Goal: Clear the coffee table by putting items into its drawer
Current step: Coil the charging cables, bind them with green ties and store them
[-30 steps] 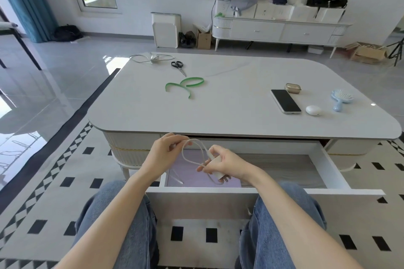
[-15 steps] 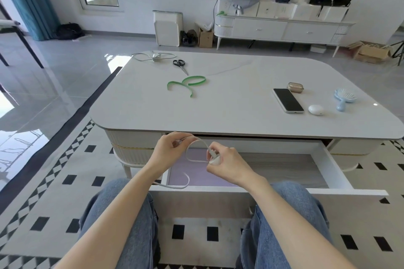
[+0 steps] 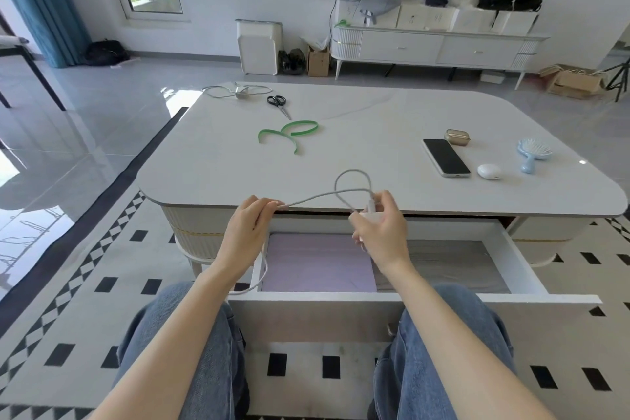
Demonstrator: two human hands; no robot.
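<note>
A white charger cable (image 3: 320, 196) stretches between my two hands above the open drawer (image 3: 525, 269). My left hand (image 3: 247, 227) pinches the cable, and its loose end hangs down past the drawer's left wall. My right hand (image 3: 381, 228) grips the white plug block, above which the cable forms a loop. A lilac flat item (image 3: 317, 266) lies in the drawer's left half. On the white coffee table (image 3: 375, 153) lie a green strap (image 3: 289, 133), scissors (image 3: 279, 103), another white cable (image 3: 238, 91), a phone (image 3: 446, 157), a gold earbud case (image 3: 457, 137), a white case (image 3: 489, 171) and a blue hairbrush (image 3: 532, 153).
My knees in jeans (image 3: 204, 334) flank the drawer front. A patterned rug (image 3: 68, 317) covers the floor around the table. A white sideboard (image 3: 436, 48) stands against the far wall, with cardboard boxes (image 3: 318, 61) and a white bin (image 3: 259, 46) nearby.
Both hands have risen from inside the drawer to table-edge height and moved apart, drawing the cable out straighter, with a loop now standing above my right hand.
</note>
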